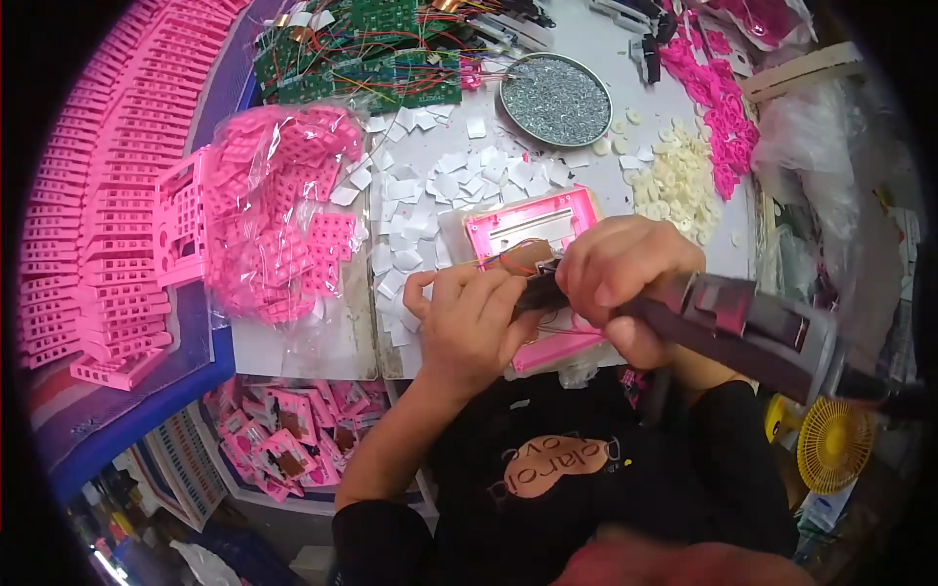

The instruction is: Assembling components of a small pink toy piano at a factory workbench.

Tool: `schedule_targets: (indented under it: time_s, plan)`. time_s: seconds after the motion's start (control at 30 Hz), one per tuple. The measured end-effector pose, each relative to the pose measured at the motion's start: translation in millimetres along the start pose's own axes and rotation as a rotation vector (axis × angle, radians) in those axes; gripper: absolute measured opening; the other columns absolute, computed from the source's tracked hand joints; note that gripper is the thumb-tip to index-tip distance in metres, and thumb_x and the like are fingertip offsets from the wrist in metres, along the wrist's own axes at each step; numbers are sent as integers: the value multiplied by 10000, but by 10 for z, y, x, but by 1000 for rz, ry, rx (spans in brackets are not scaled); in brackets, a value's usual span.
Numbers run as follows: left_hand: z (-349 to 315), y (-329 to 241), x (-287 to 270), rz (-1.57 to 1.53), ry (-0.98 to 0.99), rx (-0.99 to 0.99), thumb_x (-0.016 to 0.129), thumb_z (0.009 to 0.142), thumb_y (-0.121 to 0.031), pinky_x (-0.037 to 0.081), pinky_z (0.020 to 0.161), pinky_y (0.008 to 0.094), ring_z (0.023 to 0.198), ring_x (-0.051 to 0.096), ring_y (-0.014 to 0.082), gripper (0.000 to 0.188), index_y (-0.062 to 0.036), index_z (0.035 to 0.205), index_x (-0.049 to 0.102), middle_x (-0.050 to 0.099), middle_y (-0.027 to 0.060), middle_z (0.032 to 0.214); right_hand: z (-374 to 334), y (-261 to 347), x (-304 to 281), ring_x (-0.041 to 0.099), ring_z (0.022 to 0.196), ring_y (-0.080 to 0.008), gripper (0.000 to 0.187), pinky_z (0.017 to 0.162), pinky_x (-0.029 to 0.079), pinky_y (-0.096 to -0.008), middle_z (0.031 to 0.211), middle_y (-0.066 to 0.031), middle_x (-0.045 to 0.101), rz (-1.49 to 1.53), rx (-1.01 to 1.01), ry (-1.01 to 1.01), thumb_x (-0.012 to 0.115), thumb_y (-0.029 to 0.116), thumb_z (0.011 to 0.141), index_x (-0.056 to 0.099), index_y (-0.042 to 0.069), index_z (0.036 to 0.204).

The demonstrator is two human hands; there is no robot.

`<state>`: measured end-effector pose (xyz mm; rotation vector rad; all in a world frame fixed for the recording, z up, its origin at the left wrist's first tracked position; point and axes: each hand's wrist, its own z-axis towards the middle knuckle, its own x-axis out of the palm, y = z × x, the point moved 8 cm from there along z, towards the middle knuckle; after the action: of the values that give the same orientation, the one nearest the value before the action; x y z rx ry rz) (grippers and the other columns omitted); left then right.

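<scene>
A pink plastic case (484, 234) lies on the worktable in front of me, with a white slotted strip and thin coloured wires inside. My left hand (469, 317) curls over its near left part, the fingers closed on a small black part (532, 296) above the case. My right hand (625, 269) grips a black and grey electric screwdriver (738, 327), which slants down to the left with a cord at its right end. Its tip, close to the left fingertips, is hidden by my fingers.
A round tin of small screws (555, 98) stands behind the case. Around it are white square pads (401, 220), cream round pieces (679, 181), green circuit boards (410, 73) and magenta parts (728, 127). Bagged pink grids (278, 205) and stacked pink frames (117, 186) lie left.
</scene>
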<state>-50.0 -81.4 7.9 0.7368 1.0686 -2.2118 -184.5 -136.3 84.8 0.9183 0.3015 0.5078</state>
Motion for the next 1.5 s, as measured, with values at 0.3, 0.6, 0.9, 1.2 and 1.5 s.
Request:
schedule_targets:
  time_s: [0.3,0.6,0.9,1.2,1.5]
  plan:
    - [-38,-13,-1,-27,0,-5,822,672,-261,305,847,442,898,595,226,418,-108,1035,683,672,-6,1004,-27,94,78,623,555,-277,135,579,559,-371,656,-94,613,49,-155,43,709,80,798,602,28,860]
    - [-40,-10,-9,-32,-60,52,765,704,-229,314,863,422,911,569,178,331,-65,984,701,655,-7,1005,113,-47,210,555,462,-224,162,486,500,-354,604,-55,573,11,-155,112,702,81,828,560,22,878]
    - [-93,-7,20,-13,34,14,799,711,-246,294,928,459,982,587,224,343,-99,1001,692,661,5,1027,-13,-372,-48,593,778,-219,520,752,489,-391,896,-106,607,265,367,46,851,229,694,577,18,1083]
    - [-20,189,126,-137,122,-84,796,762,-268,185,1105,526,1132,513,273,520,-76,1203,598,652,37,1203,-446,-369,-250,606,891,-317,544,736,506,-399,1014,-94,642,-810,124,491,810,178,750,643,133,1267]
    - [-96,183,202,-48,54,-154,750,796,-267,273,1011,449,1098,493,277,704,20,1383,486,638,90,1139,-71,-1012,-506,648,648,-310,346,636,495,-416,703,-161,654,-604,1017,498,562,323,955,681,0,987]
